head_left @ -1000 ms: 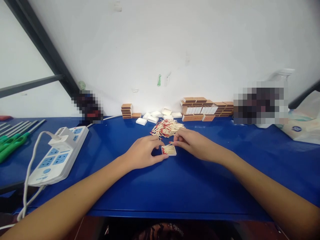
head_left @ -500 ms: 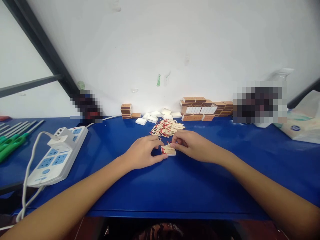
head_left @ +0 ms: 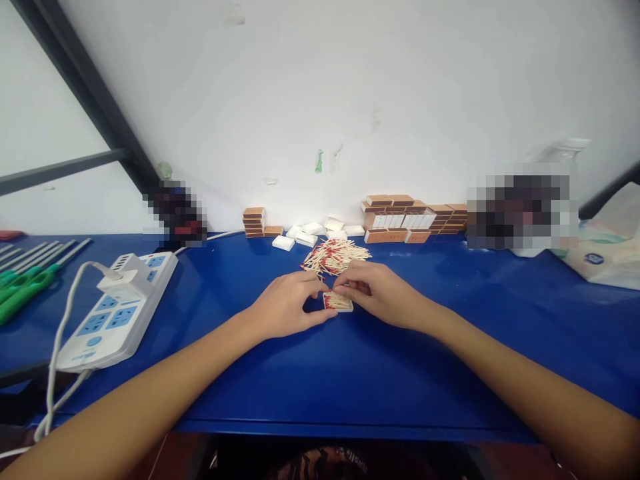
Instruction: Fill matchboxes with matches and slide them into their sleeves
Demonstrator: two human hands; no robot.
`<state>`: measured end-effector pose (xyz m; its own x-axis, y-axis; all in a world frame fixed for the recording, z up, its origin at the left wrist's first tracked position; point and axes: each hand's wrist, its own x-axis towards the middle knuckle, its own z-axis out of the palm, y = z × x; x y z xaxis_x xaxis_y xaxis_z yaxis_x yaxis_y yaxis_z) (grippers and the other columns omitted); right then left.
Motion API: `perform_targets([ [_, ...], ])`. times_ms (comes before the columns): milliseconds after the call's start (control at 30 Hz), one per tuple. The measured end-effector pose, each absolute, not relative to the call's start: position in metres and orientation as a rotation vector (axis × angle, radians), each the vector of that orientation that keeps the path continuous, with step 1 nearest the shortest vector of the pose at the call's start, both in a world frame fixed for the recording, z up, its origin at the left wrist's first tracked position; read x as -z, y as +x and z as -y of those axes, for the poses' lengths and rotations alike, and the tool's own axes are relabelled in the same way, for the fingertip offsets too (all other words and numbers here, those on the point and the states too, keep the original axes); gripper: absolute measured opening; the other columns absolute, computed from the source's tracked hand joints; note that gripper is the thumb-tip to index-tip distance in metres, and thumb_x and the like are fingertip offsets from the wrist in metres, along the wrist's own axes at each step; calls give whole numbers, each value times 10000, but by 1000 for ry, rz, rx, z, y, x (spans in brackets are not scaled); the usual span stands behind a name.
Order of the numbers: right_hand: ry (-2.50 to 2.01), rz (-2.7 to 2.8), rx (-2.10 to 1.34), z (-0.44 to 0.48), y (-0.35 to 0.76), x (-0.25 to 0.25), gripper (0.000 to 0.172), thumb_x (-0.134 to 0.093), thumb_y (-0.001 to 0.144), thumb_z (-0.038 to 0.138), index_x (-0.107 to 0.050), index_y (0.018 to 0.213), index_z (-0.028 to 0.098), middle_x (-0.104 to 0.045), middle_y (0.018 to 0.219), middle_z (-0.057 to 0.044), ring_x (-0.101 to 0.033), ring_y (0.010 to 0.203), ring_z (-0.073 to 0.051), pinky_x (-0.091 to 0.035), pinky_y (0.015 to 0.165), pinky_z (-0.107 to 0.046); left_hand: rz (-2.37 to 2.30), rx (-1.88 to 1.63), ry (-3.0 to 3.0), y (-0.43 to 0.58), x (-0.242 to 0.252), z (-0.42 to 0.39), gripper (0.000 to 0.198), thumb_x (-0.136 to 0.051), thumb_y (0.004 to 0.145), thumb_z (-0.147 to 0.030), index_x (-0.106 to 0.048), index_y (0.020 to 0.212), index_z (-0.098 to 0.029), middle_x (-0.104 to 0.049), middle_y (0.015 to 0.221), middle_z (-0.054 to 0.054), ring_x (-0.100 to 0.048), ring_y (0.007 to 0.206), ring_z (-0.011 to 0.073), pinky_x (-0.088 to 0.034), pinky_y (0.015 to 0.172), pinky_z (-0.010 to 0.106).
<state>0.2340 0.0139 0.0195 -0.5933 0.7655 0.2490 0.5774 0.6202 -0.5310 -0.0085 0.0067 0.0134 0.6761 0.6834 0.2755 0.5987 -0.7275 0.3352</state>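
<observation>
A small white matchbox tray (head_left: 338,302) partly filled with red-tipped matches lies on the blue table (head_left: 350,373). My left hand (head_left: 285,308) curls round the tray's left side, thumb and fingers gripping it. My right hand (head_left: 377,292) is over the tray's top right, fingers pinched together on matches at the tray. Just behind the hands lies a loose pile of matches (head_left: 335,256).
Stacks of brown matchboxes (head_left: 415,219) and loose white trays (head_left: 310,233) line the wall, with a small stack (head_left: 253,222) further left. A white power strip (head_left: 117,307) with a plug and cable sits at the left, green-handled tools (head_left: 25,283) beyond it. A plastic bag (head_left: 605,253) lies at the right.
My right hand has moved slightly left and down over the tray, fingers closing in on the matches. My left hand and the tray have stayed put.
</observation>
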Motion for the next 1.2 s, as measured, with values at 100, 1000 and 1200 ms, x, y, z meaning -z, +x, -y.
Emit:
perform_targets([
  [100,-1034,2435,-624,-14,237,-24,242,-591,1035,351,-791,958,241,-658,830,-31,-561,739,-162,-401,688,-295,-1049,-560,2663,-8,-14,-6,309,-718,953,-499,-740,1025,-200,-688,917,31,-653,819,191,-466,682,306],
  [1000,-1068,2406,-552,-9,231,-16,139,-657,975,281,-760,917,209,-651,844,-37,-560,748,-160,-415,693,-288,-1031,-570,2682,-9,-13,-7,300,-720,952,-492,-717,969,-193,-673,900,27,-629,801,179,-450,673,293],
  [1200,-1030,2430,-487,-13,237,-22,153,-644,996,298,-758,935,216,-644,822,-30,-556,733,-161,-397,678,-288,-1038,-581,2673,-9,-13,-6,306,-727,945,-492,-734,1015,-194,-688,911,26,-646,805,181,-459,678,296],
])
